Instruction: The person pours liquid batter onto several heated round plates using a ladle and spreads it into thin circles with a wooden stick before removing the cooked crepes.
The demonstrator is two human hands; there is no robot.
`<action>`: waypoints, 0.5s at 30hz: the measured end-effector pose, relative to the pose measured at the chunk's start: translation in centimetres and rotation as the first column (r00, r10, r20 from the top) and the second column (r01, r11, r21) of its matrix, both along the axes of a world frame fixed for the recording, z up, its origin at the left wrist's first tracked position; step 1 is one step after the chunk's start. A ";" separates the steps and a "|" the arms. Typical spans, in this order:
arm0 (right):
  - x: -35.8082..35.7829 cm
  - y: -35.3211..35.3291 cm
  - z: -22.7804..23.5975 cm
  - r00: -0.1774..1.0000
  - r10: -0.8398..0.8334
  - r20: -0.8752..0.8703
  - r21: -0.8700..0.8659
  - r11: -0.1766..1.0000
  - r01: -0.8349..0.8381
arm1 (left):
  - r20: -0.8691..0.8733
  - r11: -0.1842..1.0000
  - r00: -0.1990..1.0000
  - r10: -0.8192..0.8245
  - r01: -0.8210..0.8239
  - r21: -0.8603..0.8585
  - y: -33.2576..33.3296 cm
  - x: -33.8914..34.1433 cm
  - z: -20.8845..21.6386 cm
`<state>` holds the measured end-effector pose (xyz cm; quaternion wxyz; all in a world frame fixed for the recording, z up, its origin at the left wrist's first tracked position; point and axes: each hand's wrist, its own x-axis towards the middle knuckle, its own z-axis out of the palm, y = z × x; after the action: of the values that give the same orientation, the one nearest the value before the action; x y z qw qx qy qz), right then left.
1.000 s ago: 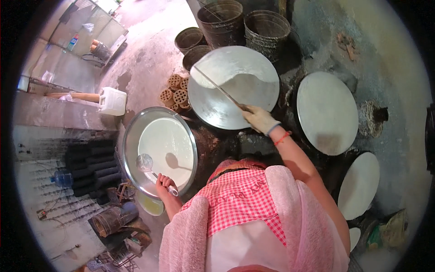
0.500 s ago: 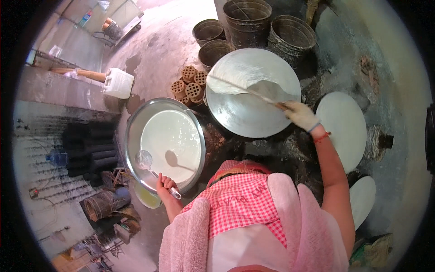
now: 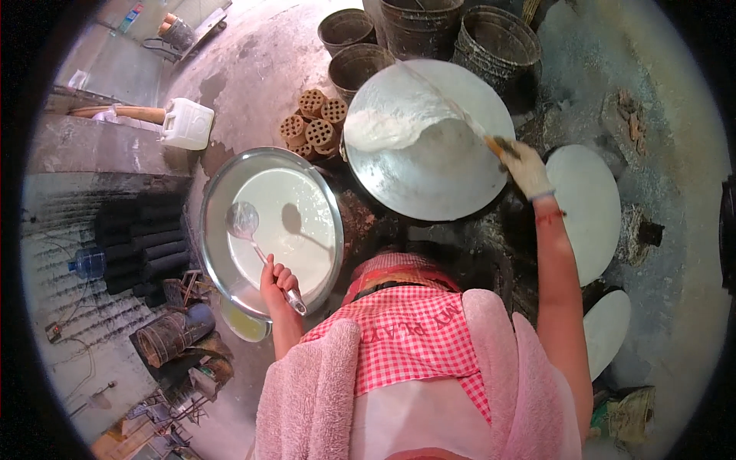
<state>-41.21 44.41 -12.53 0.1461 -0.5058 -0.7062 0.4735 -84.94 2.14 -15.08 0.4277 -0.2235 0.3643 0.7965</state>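
In my left hand (image 3: 281, 285), fingers wrapped round its handle, is a metal ladle (image 3: 243, 220). The bowl hangs over a wide metal basin (image 3: 205, 230) of white batter (image 3: 287, 257), casting a shadow on it. My right hand (image 3: 526, 172), in a pale glove, grips the wooden handle of a long thin spreader (image 3: 443, 98). This tool reaches up and left across a large round griddle (image 3: 429, 192). White batter (image 3: 387, 115) coats the griddle's upper left; the lower right shows bare shiny metal. Whether the blade touches the batter cannot be told.
Several dark buckets (image 3: 500, 42) stand behind the griddle. Perforated round briquettes (image 3: 320, 133) are piled between basin and griddle. Two white discs (image 3: 584, 215) lie to the right. A white jug (image 3: 187, 124) is at the far left, and a green-yellow container (image 3: 244, 322) sits beside the basin.
My right hand has moved slightly right and up, and the spreader now slants more steeply. The batter's edge on the griddle has changed shape. The ladle stays over the basin, slightly higher in view.
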 end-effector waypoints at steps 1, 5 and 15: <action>-1.6 0.1 0.8 1.000 -0.014 -0.019 0.016 1.000 0.015 | -0.096 0.994 0.994 -0.058 0.049 -0.094 1.1 0.7 1.1; -4.5 -3.6 0.2 0.962 0.251 0.107 0.007 0.967 -0.253 | -0.404 0.866 0.812 -0.421 0.228 -0.444 2.6 3.1 2.9; 2.8 -5.7 -3.3 0.985 0.168 -0.024 0.191 0.968 -0.161 | -0.513 0.574 -0.360 -0.779 -0.080 -0.815 7.4 9.7 5.0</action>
<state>-38.45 38.74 -15.82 0.1676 -0.4197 -0.7843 0.4249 -75.22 9.52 -10.11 0.1592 0.4898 0.8053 0.2936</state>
